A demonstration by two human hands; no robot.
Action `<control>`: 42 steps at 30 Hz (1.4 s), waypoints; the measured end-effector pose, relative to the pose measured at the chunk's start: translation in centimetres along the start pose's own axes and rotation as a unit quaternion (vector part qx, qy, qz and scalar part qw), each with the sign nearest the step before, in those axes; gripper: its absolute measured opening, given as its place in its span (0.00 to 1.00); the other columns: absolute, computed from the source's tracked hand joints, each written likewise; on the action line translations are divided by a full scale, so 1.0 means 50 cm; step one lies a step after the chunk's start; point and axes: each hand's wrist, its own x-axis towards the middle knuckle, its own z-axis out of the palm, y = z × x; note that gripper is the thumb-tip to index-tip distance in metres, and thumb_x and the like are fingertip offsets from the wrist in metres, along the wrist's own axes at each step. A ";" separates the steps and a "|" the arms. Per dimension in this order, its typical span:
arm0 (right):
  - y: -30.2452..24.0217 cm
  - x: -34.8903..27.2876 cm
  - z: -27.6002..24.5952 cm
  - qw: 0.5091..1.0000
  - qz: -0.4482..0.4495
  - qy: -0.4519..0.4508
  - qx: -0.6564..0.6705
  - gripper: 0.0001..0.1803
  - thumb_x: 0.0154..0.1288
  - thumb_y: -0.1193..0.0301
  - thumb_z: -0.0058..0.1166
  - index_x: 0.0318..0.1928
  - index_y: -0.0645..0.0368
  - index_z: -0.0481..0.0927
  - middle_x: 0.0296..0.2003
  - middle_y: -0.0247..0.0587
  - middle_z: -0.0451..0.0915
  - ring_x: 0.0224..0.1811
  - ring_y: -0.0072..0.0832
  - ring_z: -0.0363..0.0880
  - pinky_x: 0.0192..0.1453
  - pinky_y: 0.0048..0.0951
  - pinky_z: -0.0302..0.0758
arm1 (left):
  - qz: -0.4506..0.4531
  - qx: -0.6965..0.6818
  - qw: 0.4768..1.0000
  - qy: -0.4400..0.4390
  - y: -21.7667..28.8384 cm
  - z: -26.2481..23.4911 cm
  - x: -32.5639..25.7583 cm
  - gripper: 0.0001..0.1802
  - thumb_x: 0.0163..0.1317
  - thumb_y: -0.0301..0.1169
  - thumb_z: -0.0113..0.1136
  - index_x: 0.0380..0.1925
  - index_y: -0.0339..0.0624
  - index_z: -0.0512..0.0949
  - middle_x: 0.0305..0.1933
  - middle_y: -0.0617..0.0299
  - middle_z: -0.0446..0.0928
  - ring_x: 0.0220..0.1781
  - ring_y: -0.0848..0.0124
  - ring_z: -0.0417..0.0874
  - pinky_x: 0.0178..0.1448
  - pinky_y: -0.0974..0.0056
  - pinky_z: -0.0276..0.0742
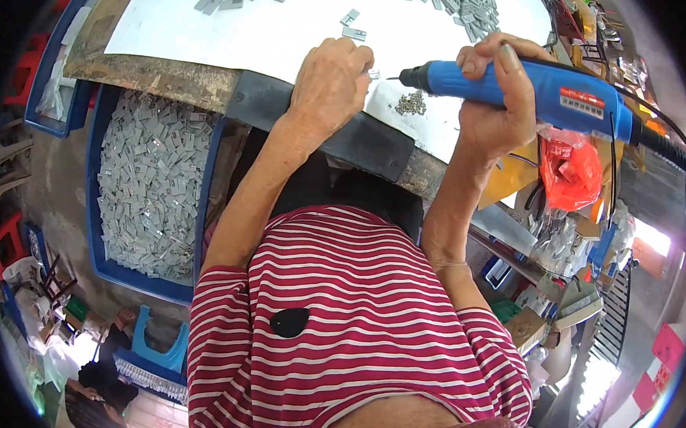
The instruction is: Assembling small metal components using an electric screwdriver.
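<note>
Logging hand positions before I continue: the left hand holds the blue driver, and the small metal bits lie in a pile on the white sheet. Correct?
One slip: the right hand holds the blue driver, as the head view shows. The small metal bits do lie in a pile on the white sheet.

Red plastic bag (572,176) at right, light-blue stool (155,355), far left perhaps a red stool (5,230)

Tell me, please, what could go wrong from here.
The thin bit of the blue power driver, held in the right hand, points toward the small piece at the left hand; a slip might jab that hand. The loose pile of tiny metal parts lies near the bit, so a bump could scatter it.
</note>
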 end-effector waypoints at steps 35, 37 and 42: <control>0.047 0.014 0.052 1.000 -0.014 -0.011 -0.003 0.05 0.46 0.80 0.55 0.26 0.68 0.74 0.16 0.41 0.74 0.16 0.24 0.73 0.23 0.22 0.72 | -0.063 0.011 0.998 -0.023 0.015 0.002 0.006 0.09 0.43 0.22 0.60 0.25 0.38 0.71 0.26 0.57 0.70 0.33 0.60 0.71 0.40 0.59 0.69; 0.047 0.015 0.049 1.000 -0.013 -0.022 0.014 0.05 0.46 0.81 0.54 0.26 0.68 0.74 0.16 0.41 0.74 0.16 0.23 0.73 0.22 0.22 0.72 | -0.064 0.014 0.997 -0.032 0.016 0.000 0.006 0.09 0.42 0.22 0.60 0.25 0.38 0.71 0.26 0.56 0.70 0.33 0.60 0.72 0.40 0.58 0.69; 0.044 0.012 0.052 0.997 0.019 -0.033 0.066 0.03 0.44 0.83 0.54 0.24 0.69 0.74 0.17 0.41 0.74 0.15 0.22 0.72 0.22 0.21 0.71 | -0.056 0.016 0.998 -0.031 0.012 0.004 0.009 0.09 0.41 0.22 0.60 0.24 0.37 0.70 0.25 0.56 0.70 0.32 0.59 0.72 0.39 0.58 0.69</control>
